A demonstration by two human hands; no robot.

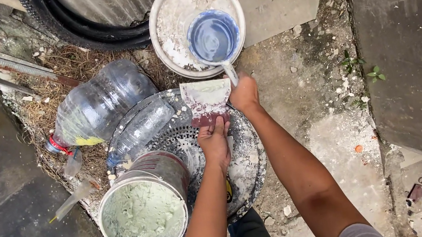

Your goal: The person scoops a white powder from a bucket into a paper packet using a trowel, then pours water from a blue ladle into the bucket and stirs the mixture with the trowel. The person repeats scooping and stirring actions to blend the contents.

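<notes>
Arms reach out: left hand [215,142] grips a scraper [207,101], right hand [244,94] grips a scoop [213,37] over the powder bowl [161,7], likely loading filler; next, tip steadily.

One view only, from the person's head, looking almost straight down, close over both forearms. The ground [301,75] fills the frame, the basin [164,12] sits at the top edge, and the person's own legs show at the bottom.

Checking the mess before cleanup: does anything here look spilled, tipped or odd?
Yes. A large clear water bottle lies tipped on its side on dry grass, and white powder is spilled across the ground right of the right hand.
</notes>
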